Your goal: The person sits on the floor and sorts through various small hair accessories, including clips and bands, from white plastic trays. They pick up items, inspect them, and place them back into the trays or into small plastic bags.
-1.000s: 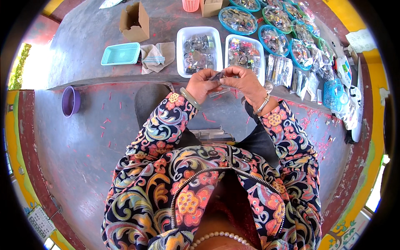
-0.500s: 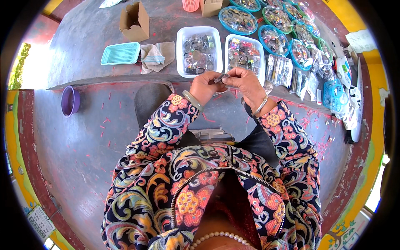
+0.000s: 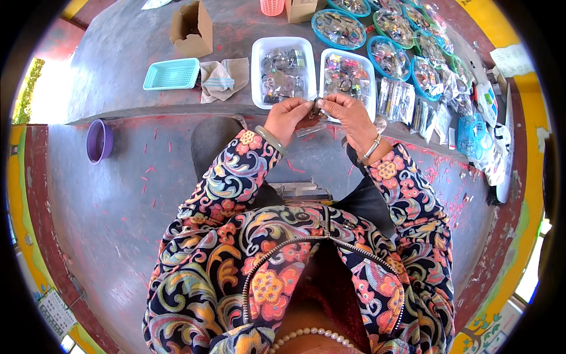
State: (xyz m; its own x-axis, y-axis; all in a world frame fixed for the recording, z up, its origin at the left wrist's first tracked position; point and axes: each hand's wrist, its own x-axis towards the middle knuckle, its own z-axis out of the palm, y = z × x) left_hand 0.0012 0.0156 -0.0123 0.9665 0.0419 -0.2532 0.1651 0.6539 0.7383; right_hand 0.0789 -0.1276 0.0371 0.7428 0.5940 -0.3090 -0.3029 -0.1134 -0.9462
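Note:
My left hand (image 3: 289,120) and my right hand (image 3: 351,123) meet over the front edge of the raised ledge. Both pinch a small clear plastic bag (image 3: 310,130), whose lower end hangs below the fingers. Something small and dark shows between the fingertips; what it is I cannot make out. Just beyond my hands stand two white trays, the left tray (image 3: 256,71) and the right tray (image 3: 372,82). Each holds many small bagged pieces, dark on the left and more colourful on the right.
A turquoise basket (image 3: 170,74), a folded grey cloth (image 3: 225,79) and an open cardboard box (image 3: 200,34) stand to the left on the ledge. Round blue and green baskets (image 3: 314,30) of bagged pieces crowd the right. A purple bucket (image 3: 100,142) sits on the lower floor.
My fingertips have drawn closer together and turned upward. The clear bag's lower end now shows more plainly beneath them, while the dark piece is more hidden.

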